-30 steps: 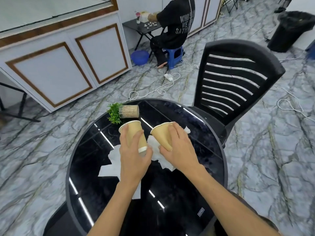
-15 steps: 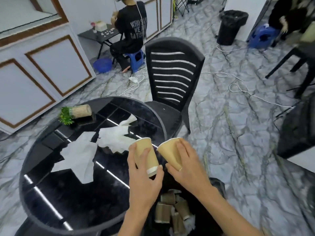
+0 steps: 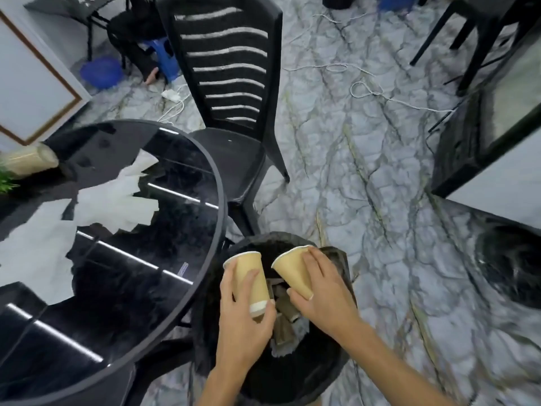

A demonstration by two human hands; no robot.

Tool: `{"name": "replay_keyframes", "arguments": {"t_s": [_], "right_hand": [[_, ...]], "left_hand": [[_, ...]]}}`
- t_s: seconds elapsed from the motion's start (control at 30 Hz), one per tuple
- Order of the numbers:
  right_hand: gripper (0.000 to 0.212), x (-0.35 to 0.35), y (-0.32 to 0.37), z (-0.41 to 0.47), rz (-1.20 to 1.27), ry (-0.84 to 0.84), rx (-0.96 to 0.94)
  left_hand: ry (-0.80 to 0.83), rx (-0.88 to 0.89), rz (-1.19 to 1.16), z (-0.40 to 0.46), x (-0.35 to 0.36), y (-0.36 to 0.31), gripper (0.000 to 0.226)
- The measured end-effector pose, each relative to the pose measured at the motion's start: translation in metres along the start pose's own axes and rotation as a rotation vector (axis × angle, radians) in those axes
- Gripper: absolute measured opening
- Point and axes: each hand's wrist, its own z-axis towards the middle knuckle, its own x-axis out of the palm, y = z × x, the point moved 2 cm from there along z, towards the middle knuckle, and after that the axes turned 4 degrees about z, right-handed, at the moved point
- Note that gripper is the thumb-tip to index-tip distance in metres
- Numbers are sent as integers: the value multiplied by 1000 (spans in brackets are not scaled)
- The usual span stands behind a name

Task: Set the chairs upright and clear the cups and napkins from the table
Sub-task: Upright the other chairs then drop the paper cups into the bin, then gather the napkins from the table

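My left hand (image 3: 241, 323) grips a tan paper cup (image 3: 250, 273), and my right hand (image 3: 322, 294) grips a second tan paper cup (image 3: 291, 272). Both cups hang over the open mouth of a black lined bin (image 3: 328, 367) just right of the table, with several brown cups lying inside it. White napkins (image 3: 117, 200) lie crumpled on the round black glass table (image 3: 152, 288) at the left. A black slatted chair (image 3: 228, 92) stands upright behind the table's right edge.
A tipped-over pot with a green plant (image 3: 26, 159) lies at the table's far left. White cables (image 3: 363, 89) trail across the marble floor. A dark cabinet (image 3: 480, 136) stands at the right, table legs behind it. A person sits on a blue stool (image 3: 164, 60) far back.
Both hands carried the cups off the table, rightward and down, to over the bin. My view swung right and down; the napkins stayed on the table.
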Motion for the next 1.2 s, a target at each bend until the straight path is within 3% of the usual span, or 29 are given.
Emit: {"name": "replay_keyframes", "arguments": {"t_s": [0.3, 0.57, 0.9, 1.2], "right_hand": [[79, 169, -68, -7, -20, 293, 106], [82, 243, -99, -6, 4, 384, 212], [78, 235, -103, -10, 0, 296, 190], [79, 148, -66, -13, -14, 153, 80]], "left_hand": [[234, -165, 138, -6, 95, 141, 60], [400, -283, 174, -14, 145, 201, 61], [346, -292, 123, -20, 142, 202, 53], [273, -268, 129, -18, 89, 141, 67]]}}
